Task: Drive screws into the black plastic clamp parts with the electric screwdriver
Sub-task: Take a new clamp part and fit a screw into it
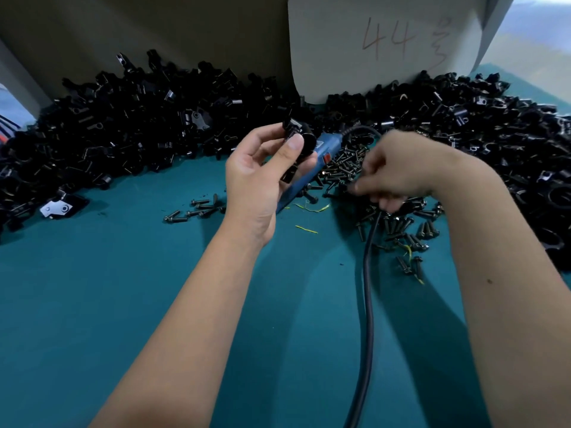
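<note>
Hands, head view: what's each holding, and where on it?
Left hand holds a black clamp part, thumb on its front, fingers behind. Right hand reaches into the screw pile; fingertips blurred, so a pinched screw cannot be told.

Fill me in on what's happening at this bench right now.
A person is partway through fitting screws to clamp parts. The left hand holds a black plastic clamp part up off the green table. The right hand reaches into the loose pile of screws, apparently picking one. The blue electric screwdriver lies on the table behind the left hand, not held. Heaps of black clamp parts ring the work area.
</note>
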Demonstrator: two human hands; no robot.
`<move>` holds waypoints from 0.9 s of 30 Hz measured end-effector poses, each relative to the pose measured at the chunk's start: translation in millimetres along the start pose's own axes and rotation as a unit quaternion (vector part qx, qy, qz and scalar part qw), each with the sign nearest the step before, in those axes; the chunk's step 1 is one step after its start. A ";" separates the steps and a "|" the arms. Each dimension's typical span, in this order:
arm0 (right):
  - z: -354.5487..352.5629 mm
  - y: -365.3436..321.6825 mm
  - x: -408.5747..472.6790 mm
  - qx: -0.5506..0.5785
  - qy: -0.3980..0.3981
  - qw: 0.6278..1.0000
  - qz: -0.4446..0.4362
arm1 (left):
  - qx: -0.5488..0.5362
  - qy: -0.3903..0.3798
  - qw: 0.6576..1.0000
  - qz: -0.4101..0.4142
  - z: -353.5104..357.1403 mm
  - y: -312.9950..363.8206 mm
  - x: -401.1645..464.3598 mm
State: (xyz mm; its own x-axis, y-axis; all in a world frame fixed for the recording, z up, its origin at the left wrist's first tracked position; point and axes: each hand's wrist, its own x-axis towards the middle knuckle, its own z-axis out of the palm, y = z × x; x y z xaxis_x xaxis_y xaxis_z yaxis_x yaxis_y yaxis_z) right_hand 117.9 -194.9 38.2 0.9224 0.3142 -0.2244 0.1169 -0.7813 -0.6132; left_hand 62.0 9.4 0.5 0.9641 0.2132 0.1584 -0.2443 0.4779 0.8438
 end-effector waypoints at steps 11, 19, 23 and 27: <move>15.2 -16.1 4.6 -0.141 -0.049 0.989 0.018 | 0.009 0.029 0.999 0.017 -10.9 7.6 8.1; 6.0 -6.4 0.8 -0.095 -0.038 0.995 0.014 | 0.048 0.005 0.999 0.021 -13.7 6.6 8.4; 2.4 -14.9 -0.2 0.147 0.135 0.974 -0.110 | 0.125 -0.037 0.991 0.035 -12.9 5.0 7.6; 8.4 -29.6 -2.1 0.346 0.172 0.893 -0.231 | 0.158 -0.065 0.985 0.037 -3.6 3.6 3.9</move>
State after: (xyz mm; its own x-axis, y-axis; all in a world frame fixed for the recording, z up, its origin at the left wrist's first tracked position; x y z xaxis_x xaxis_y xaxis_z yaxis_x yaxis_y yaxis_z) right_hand 109.5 -167.9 50.4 0.9067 0.2392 0.3475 0.3696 -0.0532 -0.9277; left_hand 64.5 15.0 2.3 0.9550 0.1173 0.2724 -0.2897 0.1725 0.9414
